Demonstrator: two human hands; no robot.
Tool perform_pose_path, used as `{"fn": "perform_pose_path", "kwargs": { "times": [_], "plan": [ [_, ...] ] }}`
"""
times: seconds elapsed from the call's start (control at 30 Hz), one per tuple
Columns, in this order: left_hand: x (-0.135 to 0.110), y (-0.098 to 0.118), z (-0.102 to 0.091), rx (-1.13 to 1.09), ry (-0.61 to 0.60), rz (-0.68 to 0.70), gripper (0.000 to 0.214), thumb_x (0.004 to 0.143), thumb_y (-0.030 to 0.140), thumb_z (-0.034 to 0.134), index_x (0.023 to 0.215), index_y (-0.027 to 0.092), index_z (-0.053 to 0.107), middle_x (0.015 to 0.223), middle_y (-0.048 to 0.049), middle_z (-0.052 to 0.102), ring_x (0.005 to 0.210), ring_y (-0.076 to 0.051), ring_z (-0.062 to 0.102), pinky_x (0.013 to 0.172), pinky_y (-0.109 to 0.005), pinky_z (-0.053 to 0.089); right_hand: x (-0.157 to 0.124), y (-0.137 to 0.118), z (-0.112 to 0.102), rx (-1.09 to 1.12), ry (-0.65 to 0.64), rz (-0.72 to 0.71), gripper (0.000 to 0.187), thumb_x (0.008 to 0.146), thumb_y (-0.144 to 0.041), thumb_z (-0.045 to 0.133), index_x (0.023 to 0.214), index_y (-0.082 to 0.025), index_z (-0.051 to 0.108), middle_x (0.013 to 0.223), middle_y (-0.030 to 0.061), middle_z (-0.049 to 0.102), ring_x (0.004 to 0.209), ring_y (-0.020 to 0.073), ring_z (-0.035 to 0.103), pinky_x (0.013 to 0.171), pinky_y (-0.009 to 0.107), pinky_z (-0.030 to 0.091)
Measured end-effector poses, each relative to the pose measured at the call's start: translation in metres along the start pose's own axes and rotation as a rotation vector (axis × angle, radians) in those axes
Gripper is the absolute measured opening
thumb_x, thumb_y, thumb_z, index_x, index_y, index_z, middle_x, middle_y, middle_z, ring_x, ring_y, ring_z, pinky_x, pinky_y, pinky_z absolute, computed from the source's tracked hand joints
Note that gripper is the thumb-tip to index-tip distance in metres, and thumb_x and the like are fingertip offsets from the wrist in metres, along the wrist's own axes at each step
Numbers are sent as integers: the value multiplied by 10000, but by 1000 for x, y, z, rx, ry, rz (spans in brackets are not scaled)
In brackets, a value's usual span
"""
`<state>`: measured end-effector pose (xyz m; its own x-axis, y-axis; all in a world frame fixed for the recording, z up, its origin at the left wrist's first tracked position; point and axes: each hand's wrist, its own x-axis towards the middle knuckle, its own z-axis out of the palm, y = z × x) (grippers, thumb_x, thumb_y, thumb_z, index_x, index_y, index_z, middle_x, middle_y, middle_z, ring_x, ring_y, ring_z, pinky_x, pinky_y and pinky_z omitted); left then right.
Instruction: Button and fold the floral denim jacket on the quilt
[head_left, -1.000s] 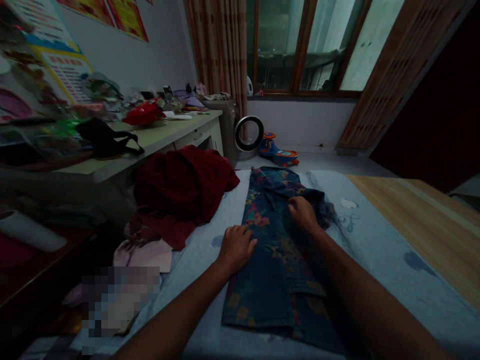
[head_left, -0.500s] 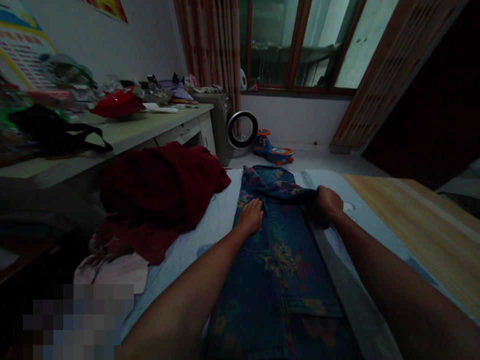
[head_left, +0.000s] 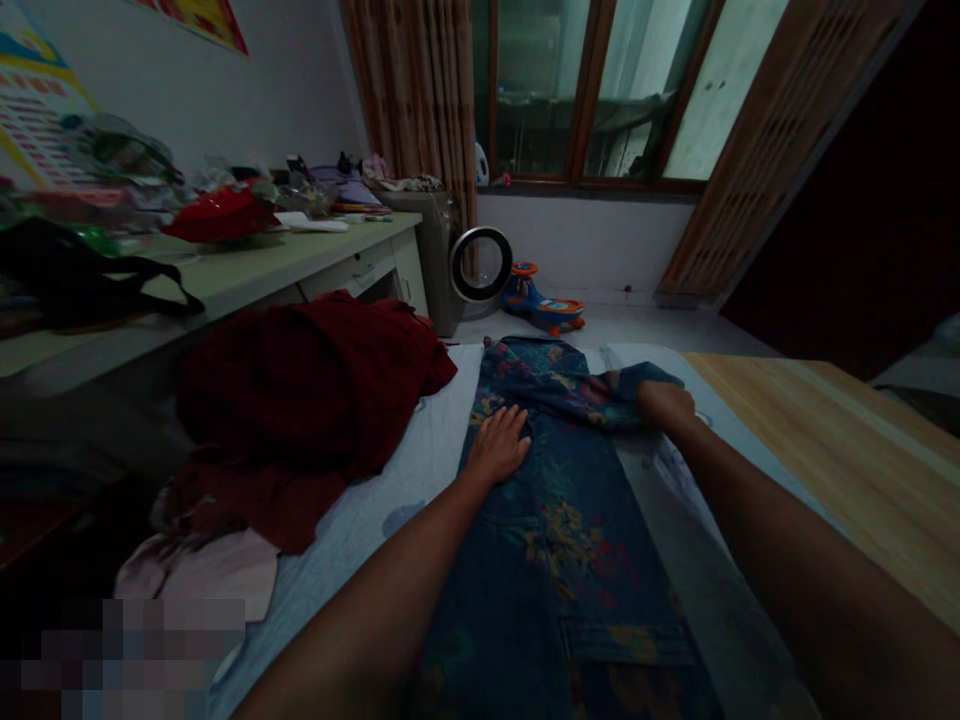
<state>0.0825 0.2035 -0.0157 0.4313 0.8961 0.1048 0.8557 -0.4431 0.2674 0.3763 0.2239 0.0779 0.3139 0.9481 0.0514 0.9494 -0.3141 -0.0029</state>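
Observation:
A pair of blue floral jeans lies lengthwise on a pale blue sheet, its far end folded across. My left hand rests flat on the left side of the jeans with fingers stretched out. My right hand is closed on the folded far edge of the jeans at the right, pinching the denim.
A heap of dark red cloth lies left of the jeans, with a pale pink garment below it. A cluttered desk stands further left. A wooden board runs along the right. A round fan and toy car sit on the floor.
My right hand has moved from the middle of the jeans out to their right edge and taken hold of the fold. My left hand slid forward along the left side.

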Motion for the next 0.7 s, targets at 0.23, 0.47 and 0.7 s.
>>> {"fn": "perform_pose_path", "kwargs": {
  "times": [0.23,0.47,0.7],
  "plan": [
    [0,-1,4,-6,10,-26,649,968,420,353,1533,121,238,1591,-106,293,1477,-247,235,1207,-431,196,24,-65,18,40,-15,-238,315,945,-273,454,1166,-177,657,1192,145,667,1115,272,583,905,349,407],
    [1,-2,8,49,100,-71,657,934,493,426,1503,179,329,1610,-131,233,1492,-361,120,1193,-567,130,47,-77,52,38,-1,-148,449,923,-260,476,1353,-135,506,1357,180,557,1328,346,393,1092,536,222],
    [0,0,5,86,61,-101,641,945,532,392,1521,268,299,1607,-116,246,1483,-382,143,1186,-556,159,67,-68,37,0,71,-106,327,943,-179,406,1119,-128,676,1173,189,634,1170,325,513,1029,529,276]
  ]
}}
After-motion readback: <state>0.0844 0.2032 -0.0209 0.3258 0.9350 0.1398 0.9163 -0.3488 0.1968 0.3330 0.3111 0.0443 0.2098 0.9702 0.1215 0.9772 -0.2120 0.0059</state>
